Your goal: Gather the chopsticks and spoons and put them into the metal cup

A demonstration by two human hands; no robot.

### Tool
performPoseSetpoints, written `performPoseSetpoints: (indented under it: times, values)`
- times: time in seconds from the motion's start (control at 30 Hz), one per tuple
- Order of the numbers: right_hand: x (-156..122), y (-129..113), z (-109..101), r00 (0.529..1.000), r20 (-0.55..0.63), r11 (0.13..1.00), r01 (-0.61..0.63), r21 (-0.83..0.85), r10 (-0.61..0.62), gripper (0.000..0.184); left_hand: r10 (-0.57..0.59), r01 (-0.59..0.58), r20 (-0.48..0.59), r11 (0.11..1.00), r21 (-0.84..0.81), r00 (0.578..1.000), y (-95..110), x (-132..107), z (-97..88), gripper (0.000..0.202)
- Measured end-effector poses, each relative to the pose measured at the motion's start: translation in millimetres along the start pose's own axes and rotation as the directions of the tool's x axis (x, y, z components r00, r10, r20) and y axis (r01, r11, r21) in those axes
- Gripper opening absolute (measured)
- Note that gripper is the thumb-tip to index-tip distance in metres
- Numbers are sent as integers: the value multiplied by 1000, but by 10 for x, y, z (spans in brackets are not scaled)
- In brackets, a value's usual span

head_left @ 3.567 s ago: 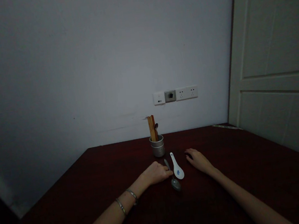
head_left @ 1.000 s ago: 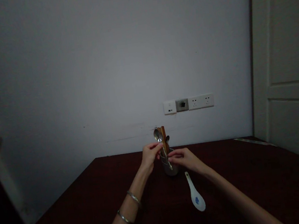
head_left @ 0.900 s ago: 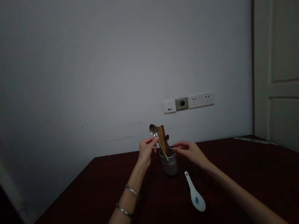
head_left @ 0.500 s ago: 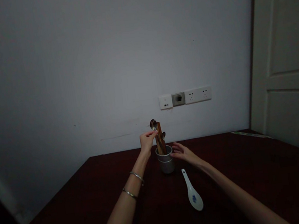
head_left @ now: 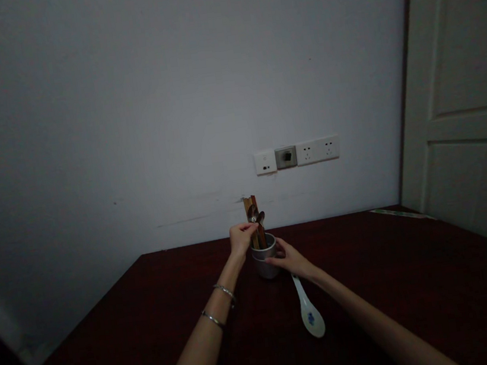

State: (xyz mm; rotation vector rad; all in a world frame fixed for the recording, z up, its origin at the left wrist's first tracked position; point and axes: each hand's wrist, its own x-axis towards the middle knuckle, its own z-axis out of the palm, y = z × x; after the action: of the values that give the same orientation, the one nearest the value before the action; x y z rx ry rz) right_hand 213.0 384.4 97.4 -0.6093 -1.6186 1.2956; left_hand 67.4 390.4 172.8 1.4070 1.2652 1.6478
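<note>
Hands are working at the metal cup (head_left: 267, 269): the left hand (head_left: 240, 240) is pinching a metal spoon (head_left: 252, 211) by its handle, bowl up, above the cup's mouth, while the right hand (head_left: 293, 261) is gripping the cup's right side, thumb on the front. Inside the cup, chopsticks (head_left: 247, 206) and a smaller spoon (head_left: 261, 216) are standing. Nearer the viewer and to the cup's right, a white spoon (head_left: 311, 318) is lying on the dark red desk (head_left: 134, 340). Behind the cup and higher to its right, socket plates (head_left: 317, 150) are sitting on the wall (head_left: 169, 96)
</note>
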Motion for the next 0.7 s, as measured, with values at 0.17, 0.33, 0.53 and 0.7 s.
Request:
performPoseSetpoints:
  times: [0.17,0.33,0.53,0.7]
  values:
    - [-14,-22,2,1000,-17,1000,-5,-28,4,62,-24,24,-16,999,42,1000,-94,5,-43,24]
    - [-15,-29,4,1000,-20,999,0,-34,0,63,-69,69,-3,996,62,998,-132,11,-70,23]
    - [-29,-66,10,1000,-18,999,-10,-48,9,65,-84,81,13,982,169,996,-172,47,-82,16]
    - [-23,-50,1,1000,0,999,-12,-33,12,65,-56,38,43,938,345,998,-184,30,-97,17]
